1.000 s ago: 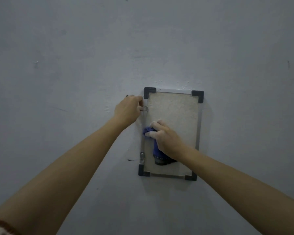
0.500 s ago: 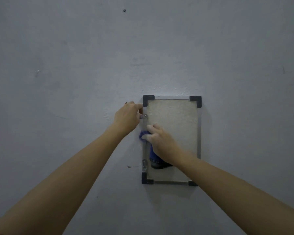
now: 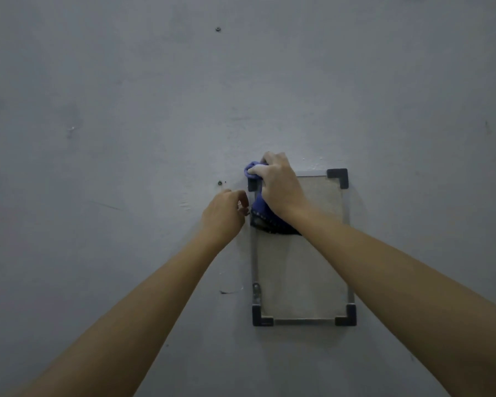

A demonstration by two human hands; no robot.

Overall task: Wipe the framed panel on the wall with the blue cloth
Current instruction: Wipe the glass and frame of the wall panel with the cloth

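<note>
Wiping is under way. The right hand (image 3: 279, 187) grips the bunched blue cloth (image 3: 258, 210), pressing it on the top-left corner of the framed panel (image 3: 301, 270). The left hand (image 3: 224, 216) sits just beside the panel's left edge with curled fingers, and I cannot tell whether they pinch anything. The panel's lower part likely still needs wiping.

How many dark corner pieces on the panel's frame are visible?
4: top right, bottom right, bottom left, and top left, partly hidden under the blue cloth and right hand.
</note>
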